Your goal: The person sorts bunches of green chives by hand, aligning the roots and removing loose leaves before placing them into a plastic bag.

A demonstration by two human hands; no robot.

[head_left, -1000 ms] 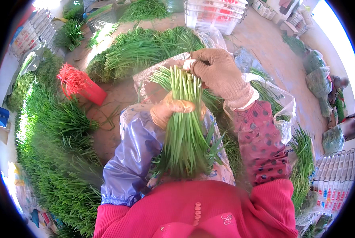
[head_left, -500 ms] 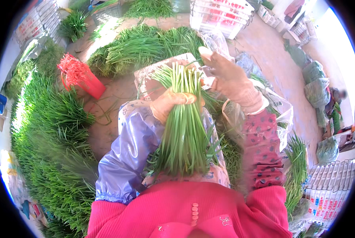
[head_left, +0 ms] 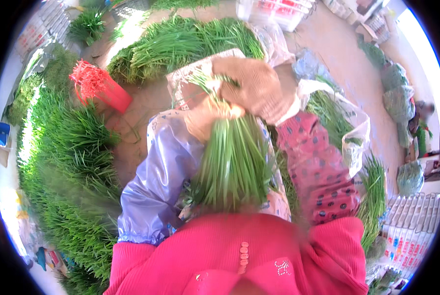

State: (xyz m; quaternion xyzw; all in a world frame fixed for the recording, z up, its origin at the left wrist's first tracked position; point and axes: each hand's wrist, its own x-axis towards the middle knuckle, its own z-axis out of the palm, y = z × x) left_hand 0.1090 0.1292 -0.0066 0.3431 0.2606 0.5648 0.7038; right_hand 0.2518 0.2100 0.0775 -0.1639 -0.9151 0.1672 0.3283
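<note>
A bunch of garlic chives (head_left: 232,164) hangs in front of my chest, its pale stem ends up and its long green leaves fanning down over my lap. My left hand (head_left: 211,117), gloved, is closed round the bunch just below the stem ends. Above it my right hand (head_left: 252,86), in a tan knitted glove, curls over the stem ends from the right. Its fingertips are partly hidden, and some stems poke out at its left. Behind the hands is a pale patterned board or box (head_left: 178,91).
A red container (head_left: 116,98) of red strips stands at the left. Heaps of chives lie along the left (head_left: 72,162) and ahead (head_left: 180,44). At the right are a plastic bag (head_left: 360,123) of greens and a white crate (head_left: 411,236). Another white crate (head_left: 274,14) is at the far side.
My right hand has moved left and down, from open beside the bunch to curled over the stem ends. My left hand keeps hold of the chives.
</note>
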